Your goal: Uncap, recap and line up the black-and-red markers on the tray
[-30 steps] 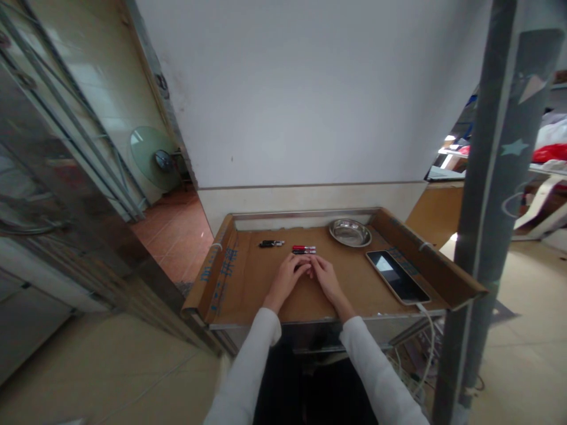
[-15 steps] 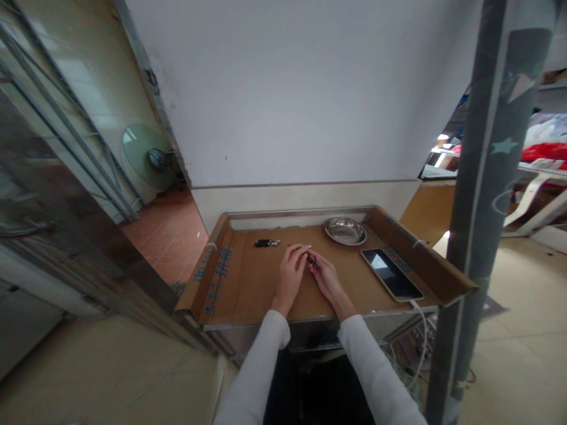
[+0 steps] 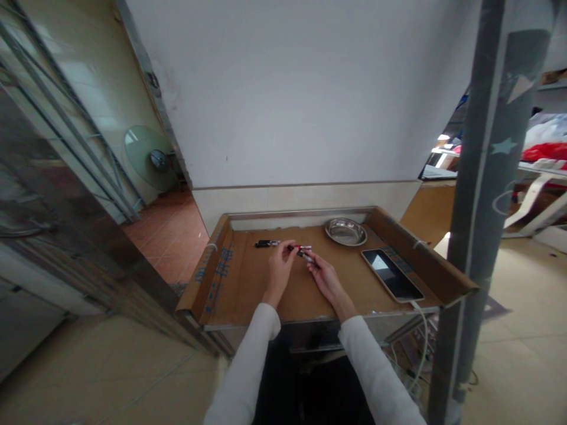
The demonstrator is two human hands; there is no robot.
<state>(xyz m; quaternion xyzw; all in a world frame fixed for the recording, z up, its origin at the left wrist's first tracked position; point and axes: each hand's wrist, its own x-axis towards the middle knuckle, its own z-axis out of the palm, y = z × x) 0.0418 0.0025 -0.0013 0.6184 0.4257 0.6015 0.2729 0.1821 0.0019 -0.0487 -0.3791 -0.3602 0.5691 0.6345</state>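
Observation:
Between my two hands is a slim black-and-silver pen (image 3: 303, 254), slanting down to the right. My left hand (image 3: 279, 265) pinches its upper left end. The fingers of my right hand (image 3: 326, 276) are closed around its lower right end. Just behind it lies a red pen (image 3: 306, 247) on the cardboard, partly hidden by the held pen and my left fingers. To the left of my left hand, black pens (image 3: 266, 243) with silvery ends lie close together; I cannot tell how many.
Cardboard (image 3: 248, 289) lines the raised-edge table. A round steel dish (image 3: 346, 231) sits at the back right. In front of it lies a phone (image 3: 392, 276) with a white cable (image 3: 425, 336) hanging off the front edge. A grey pillar (image 3: 481, 206) stands at the right.
My left hand has shifted left and away from my right hand. More of the pen between them now shows, and the red pen behind has come into view.

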